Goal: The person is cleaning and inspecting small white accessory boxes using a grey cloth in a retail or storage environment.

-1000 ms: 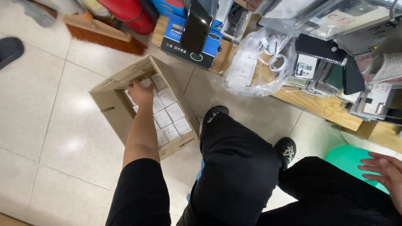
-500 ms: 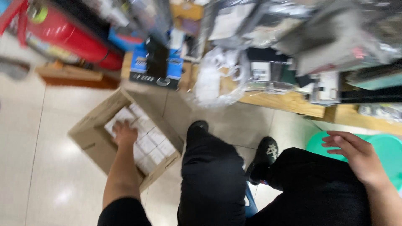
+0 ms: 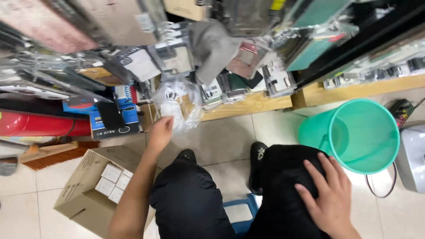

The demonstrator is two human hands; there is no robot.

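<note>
Down on the tiled floor (image 3: 221,146), at the foot of a crowded wooden shelf (image 3: 252,104), the person sat on a low blue stool (image 3: 241,212) in black trousers. Their left hand (image 3: 160,132) was raised toward a clear plastic bag (image 3: 179,104) of white items that leaned against the shelf's front edge; the fingers were loosely curled and empty, their tips just beside the bag, though whether they touched it could not be told. Their right hand (image 3: 328,195) lay flat on the right knee, fingers spread wide, holding nothing.

Left of the left leg stood an open cardboard box (image 3: 82,186) on the floor, with small white boxes (image 3: 110,180) packed in rows inside it. Behind it, against the shelf, were a blue and black carton (image 3: 116,119), a red cylinder (image 3: 37,125) lying on its side, and a broom head (image 3: 53,152). Right of the knees stood an empty green bucket (image 3: 354,135), close to the right hand, with a grey appliance (image 3: 411,157) at the right edge. Packaged goods in plastic hung and lay across the shelf above.
</note>
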